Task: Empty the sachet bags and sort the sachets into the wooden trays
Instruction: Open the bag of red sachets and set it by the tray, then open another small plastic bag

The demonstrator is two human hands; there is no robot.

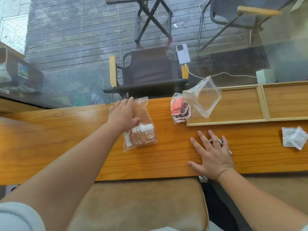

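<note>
A clear zip bag (143, 130) holding several brown sachets lies on the wooden table (66, 130). My left hand (122, 114) rests flat on the bag's upper left part, thumb laid across it, without closing on it. My right hand (211, 152) lies flat with fingers spread, covering a few red-and-white sachets (220, 142) in front of the left wooden tray (233, 121). An empty clear bag (204, 97) stands crumpled on that tray's left corner, beside a pile of red and black sachets (179, 109). The right wooden tray (286, 118) adjoins it.
White sachets (294, 138) lie loose at the table's right end. A phone (183, 54) on a white cable leans against the glass beyond the table. Behind the glass stands a dark chair (150, 70). A tan cushion sits below the table's near edge.
</note>
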